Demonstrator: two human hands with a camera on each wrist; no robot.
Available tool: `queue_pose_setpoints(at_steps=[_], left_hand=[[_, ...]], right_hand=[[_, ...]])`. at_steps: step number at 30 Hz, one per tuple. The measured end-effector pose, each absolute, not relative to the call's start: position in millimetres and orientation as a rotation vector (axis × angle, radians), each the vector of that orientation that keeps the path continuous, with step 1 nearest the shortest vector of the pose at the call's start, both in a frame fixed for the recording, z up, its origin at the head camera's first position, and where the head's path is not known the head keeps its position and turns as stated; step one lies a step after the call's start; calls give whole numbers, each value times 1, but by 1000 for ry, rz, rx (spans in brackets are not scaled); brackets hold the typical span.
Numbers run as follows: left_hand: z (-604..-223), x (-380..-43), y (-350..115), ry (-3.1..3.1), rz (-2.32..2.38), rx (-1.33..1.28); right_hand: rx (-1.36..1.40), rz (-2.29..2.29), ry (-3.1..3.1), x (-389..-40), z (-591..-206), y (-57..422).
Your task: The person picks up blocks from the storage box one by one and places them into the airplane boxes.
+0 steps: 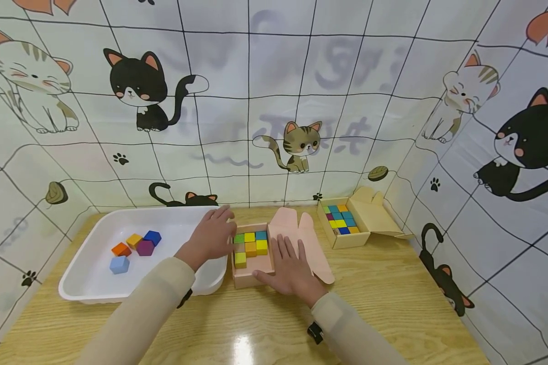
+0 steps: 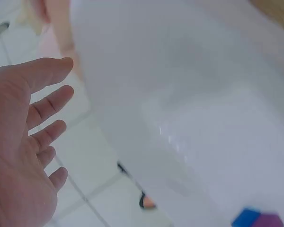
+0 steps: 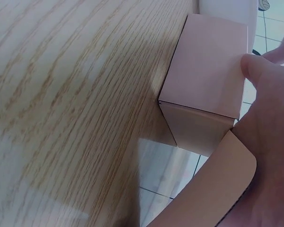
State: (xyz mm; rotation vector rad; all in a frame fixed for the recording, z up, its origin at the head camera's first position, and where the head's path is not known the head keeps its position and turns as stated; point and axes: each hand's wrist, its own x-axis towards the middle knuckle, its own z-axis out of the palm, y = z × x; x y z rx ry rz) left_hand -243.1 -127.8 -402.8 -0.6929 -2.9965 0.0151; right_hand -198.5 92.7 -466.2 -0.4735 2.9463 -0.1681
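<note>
A pink cardboard box [image 1: 251, 280] with its lid [image 1: 318, 253] folded out to the right holds several coloured cubes [image 1: 250, 249]; the front right part of its bottom is bare. My right hand [image 1: 289, 266] lies with extended fingers over the box's right edge and the lid. In the right wrist view its thumb [image 3: 255, 68] touches the box's top edge. My left hand [image 1: 212, 235] hovers at the box's left edge, beside the white tray [image 1: 87, 295]. Its fingers [image 2: 49, 106] are loosely bent and hold nothing in the left wrist view.
Several loose blocks lie in the tray's left half, among them a light blue one [image 1: 119, 264] and a purple one [image 1: 145, 248]. At the back right stands a yellow box [image 1: 350, 241] full of cubes, lid open. A cat-printed curtain [image 1: 228, 111] encloses the wooden table [image 1: 370, 304].
</note>
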Motion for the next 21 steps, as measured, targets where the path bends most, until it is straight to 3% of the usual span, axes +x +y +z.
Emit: queue_pose_setpoints(at_steps=[11, 21], left_hand=[[-367, -236, -212, -2955, -24, -551], [-368, -220, -283, -3006, -128, -364]], right_hand=[[-482, -197, 2944, -195, -463, 92], [-486, -179, 2948, -196, -464, 92]])
